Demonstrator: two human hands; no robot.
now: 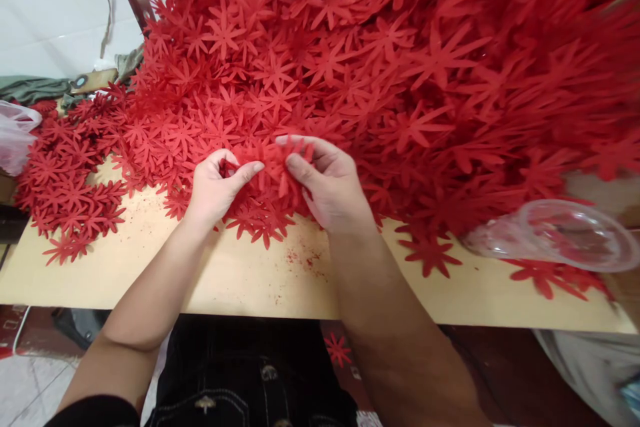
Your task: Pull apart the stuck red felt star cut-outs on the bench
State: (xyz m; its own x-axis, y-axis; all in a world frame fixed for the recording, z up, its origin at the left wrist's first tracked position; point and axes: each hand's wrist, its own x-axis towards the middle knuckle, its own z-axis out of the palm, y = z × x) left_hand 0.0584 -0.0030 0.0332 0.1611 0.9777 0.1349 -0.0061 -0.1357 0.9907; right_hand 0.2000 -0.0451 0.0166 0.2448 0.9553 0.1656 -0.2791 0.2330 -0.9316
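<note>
Between my two hands is a bunch of red flower-shaped cutouts (273, 170) with narrow petals, held just above the table. My left hand (219, 183) grips its left side, thumb pressed over the petals. On the other side my right hand (327, 180) pinches the bunch between thumb and fingers. How many layers I hold cannot be made out. Behind and around both hands rises a big heap of the same red cutouts (330, 60). Some lie loose under my hands.
A clear plastic tub (575, 237) lies on its side at the right. The pale tabletop (240, 280) bears red crumbs near its front edge. More cutouts (70, 187) lie at the left, beside a plastic bag (17, 137). One red cutout (338, 348) is below the table edge.
</note>
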